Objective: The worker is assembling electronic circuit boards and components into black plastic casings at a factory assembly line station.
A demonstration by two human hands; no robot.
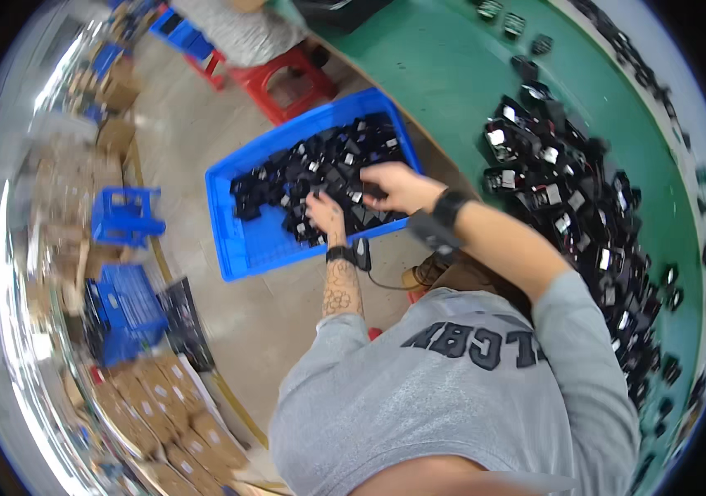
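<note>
Head view shows the left hand [325,215] and right hand [398,188] apart from each other, among small black devices [316,168] in the blue bin [266,240] at eleven o'clock; whether closed on any, I cannot tell, and handling them singly, with light touch, seems safest.

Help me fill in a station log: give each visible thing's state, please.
Blue bin: open-topped, partly filled, some floor bare
Black parts: heaped loosely in the bin
Left hand: at the heap, grip unclear
Right hand: at the heap, fingers bent, grip unclear
Green table: partly covered by black devices
Red stool: upright, partly hidden by silvery bundle
Cardboard boxes: side by side, apparently closed
</note>
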